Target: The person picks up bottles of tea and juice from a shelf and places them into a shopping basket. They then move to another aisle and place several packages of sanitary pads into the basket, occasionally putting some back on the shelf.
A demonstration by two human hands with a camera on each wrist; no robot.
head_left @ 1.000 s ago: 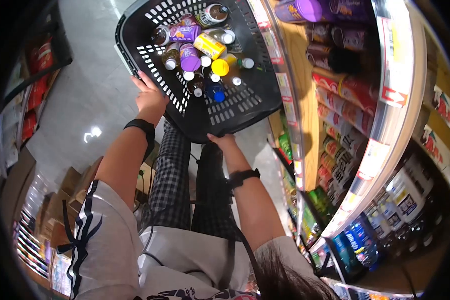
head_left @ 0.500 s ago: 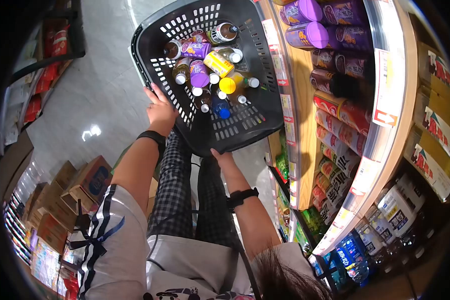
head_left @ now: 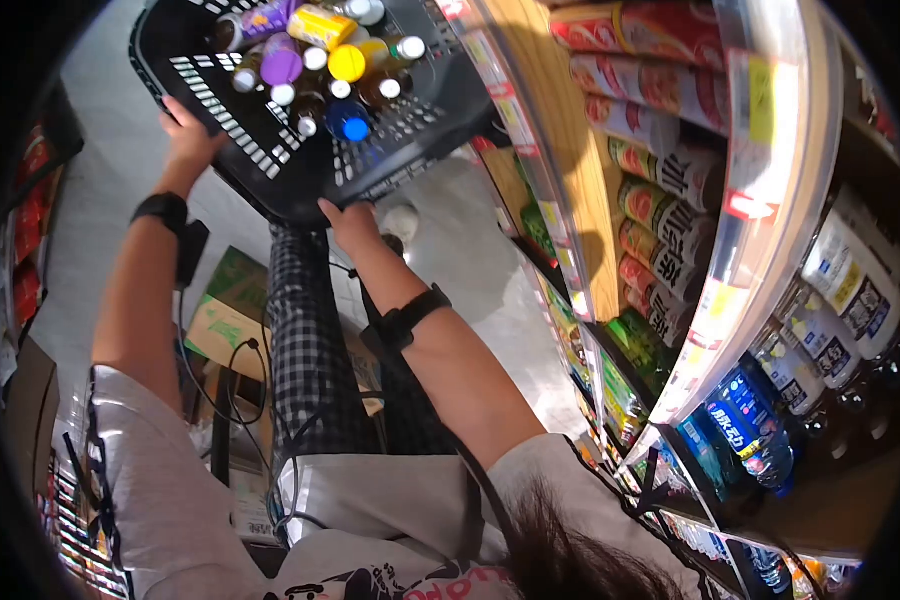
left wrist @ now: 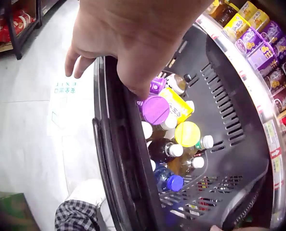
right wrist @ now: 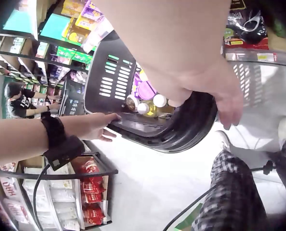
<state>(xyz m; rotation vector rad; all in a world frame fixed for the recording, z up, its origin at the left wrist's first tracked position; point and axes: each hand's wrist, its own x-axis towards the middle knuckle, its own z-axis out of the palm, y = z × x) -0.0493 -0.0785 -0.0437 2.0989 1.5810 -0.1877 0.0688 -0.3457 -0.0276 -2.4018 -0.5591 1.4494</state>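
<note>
Basket [head_left: 288, 180], gripped by fingers of your left hand [head_left: 189, 143] and right hand [head_left: 355, 229], was apparently being carried, next needing steadiness.

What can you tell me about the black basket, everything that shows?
The basket is black and plastic-looking, with rounded corners, a thick rim and rows of slots through its walls and base. It appears raised above the floor, its open top facing the head camera, close beside the shelf; whether they touch is unclear. The left hand grips one side, the right hand the near edge. Inside are bottles and canisters. The head view cuts off its far end.
</note>
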